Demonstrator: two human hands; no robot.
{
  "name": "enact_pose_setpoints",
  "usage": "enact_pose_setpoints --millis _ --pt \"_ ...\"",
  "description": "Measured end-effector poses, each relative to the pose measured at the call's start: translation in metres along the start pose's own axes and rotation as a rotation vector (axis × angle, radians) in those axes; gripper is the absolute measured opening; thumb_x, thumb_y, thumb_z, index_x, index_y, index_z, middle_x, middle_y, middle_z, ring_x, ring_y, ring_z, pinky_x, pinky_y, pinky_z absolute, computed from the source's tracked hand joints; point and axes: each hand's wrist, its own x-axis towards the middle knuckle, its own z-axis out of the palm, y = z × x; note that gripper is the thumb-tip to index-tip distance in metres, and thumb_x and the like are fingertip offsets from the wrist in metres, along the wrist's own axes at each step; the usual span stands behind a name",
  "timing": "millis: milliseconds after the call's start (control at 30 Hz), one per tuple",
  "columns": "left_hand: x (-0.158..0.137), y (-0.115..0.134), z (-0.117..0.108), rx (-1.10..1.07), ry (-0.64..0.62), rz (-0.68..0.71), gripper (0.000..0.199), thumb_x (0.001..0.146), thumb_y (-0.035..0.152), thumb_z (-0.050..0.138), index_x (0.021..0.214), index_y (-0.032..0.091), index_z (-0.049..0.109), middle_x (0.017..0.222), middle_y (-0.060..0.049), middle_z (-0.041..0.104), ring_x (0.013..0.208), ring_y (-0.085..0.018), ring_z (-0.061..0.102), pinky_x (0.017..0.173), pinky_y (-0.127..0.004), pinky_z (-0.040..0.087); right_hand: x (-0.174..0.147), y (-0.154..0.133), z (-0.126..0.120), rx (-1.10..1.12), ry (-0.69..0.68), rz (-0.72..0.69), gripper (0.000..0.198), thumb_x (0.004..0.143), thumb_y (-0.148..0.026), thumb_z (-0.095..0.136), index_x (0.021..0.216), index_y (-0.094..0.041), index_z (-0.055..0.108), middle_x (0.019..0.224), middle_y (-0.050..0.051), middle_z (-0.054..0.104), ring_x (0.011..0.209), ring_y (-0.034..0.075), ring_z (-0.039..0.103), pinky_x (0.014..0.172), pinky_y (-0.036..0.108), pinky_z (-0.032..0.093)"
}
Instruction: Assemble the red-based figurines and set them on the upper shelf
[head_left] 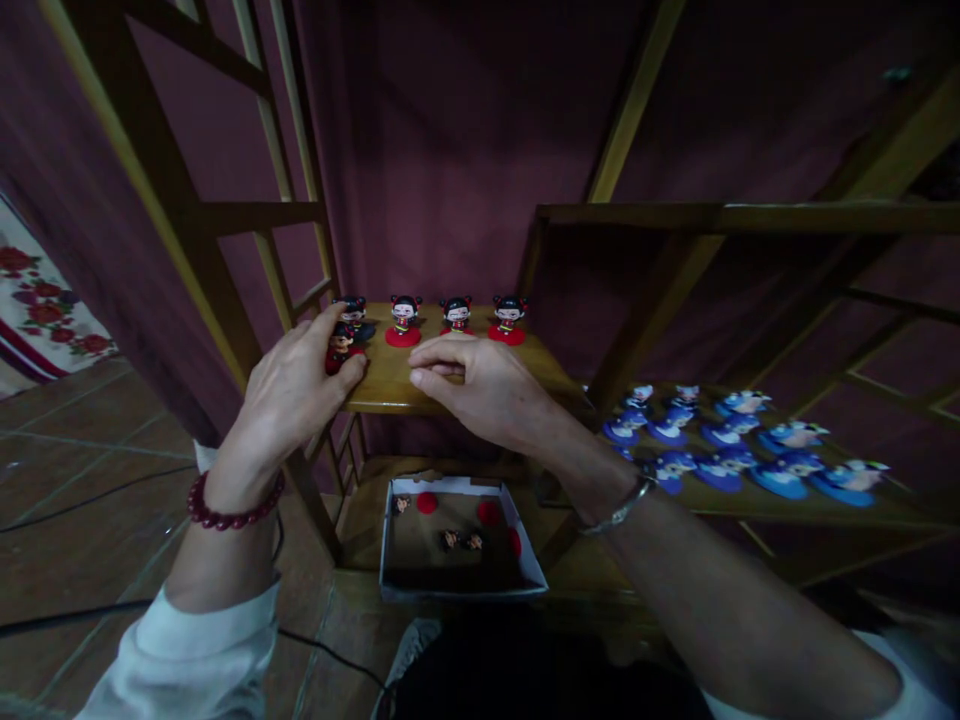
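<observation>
The left hand (pixel 289 392) closes around a small doll with a red base (pixel 341 347) at the left edge of the wooden shelf (pixel 390 385). The fingers cover most of this doll, so only its dark head and some red show. Just behind the left hand stands another doll (pixel 354 312), partly hidden by the thumb. The right hand (pixel 480 385) lies on the shelf with fingers curled together and pointing left; I cannot tell if it holds something under them. Beyond the right hand three dolls (pixel 456 318) stand in a row near the back edge, and the shelf between them and the hands is bare wood. Below both hands a white box (pixel 390 560) holds red discs (pixel 427 502) and small dark pieces, too dim to make out. To the right of the right hand, on a lower shelf (pixel 862 510), lie blue figures (pixel 780 478), blurred at the far end. No writing is readable anywhere.
</observation>
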Motion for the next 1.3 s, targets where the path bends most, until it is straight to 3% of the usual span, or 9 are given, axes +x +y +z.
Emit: enact_pose_setpoints --millis 300,500,900,1167,1300 --pt "-0.006 0.000 0.007 -0.031 0.118 -0.066 0.060 0.079 0.046 0.053 0.133 0.022 0.041 0.113 -0.009 0.054 0.098 -0.027 0.059 0.086 -0.042 0.047 -0.001 0.000 -0.001 -0.042 0.020 -0.036 0.011 0.079 -0.018 0.059 0.082 -0.019 0.069 0.087 0.001 0.067 0.078 0.013 0.061 0.074 0.026 0.048" --pt "-0.001 -0.005 0.008 -0.041 0.067 -0.020 0.057 0.080 0.040 0.051 0.132 0.020 0.042 0.114 -0.008 0.059 0.104 -0.027 0.056 0.091 -0.043 0.045 -0.002 -0.001 -0.002 -0.043 0.010 -0.045 0.011 0.080 -0.019 0.058 0.083 -0.020 0.069 0.086 0.001 0.067 0.079 0.014 0.062 0.075 0.028 0.048" --pt "0.000 -0.010 0.007 -0.078 0.017 0.052 0.057 0.082 0.030 0.045 0.137 0.019 0.035 0.131 -0.008 0.051 0.118 -0.024 0.050 0.098 -0.040 0.040 -0.001 0.005 0.002 0.057 -0.003 0.011 0.014 0.081 -0.023 0.057 0.086 -0.022 0.069 0.092 0.001 0.068 0.079 0.014 0.063 0.075 0.028 0.051" --pt "-0.031 -0.010 -0.005 -0.094 0.130 0.082 0.047 0.087 0.035 0.038 0.129 0.014 0.045 0.130 -0.011 0.051 0.121 -0.023 0.047 0.102 -0.041 0.037 0.005 0.003 0.001 0.154 -0.053 0.112 0.017 0.079 -0.024 0.058 0.090 -0.018 0.069 0.091 0.002 0.070 0.079 0.015 0.066 0.073 0.027 0.053" --pt "-0.040 -0.012 -0.006 -0.095 0.133 0.124 0.041 0.090 0.036 0.034 0.117 0.014 0.055 0.122 -0.010 0.056 0.116 -0.022 0.050 0.100 -0.038 0.039 0.020 -0.001 0.008 0.071 -0.086 0.089 0.019 0.081 -0.021 0.055 0.092 -0.017 0.069 0.090 0.003 0.071 0.083 0.017 0.066 0.079 0.030 0.051"
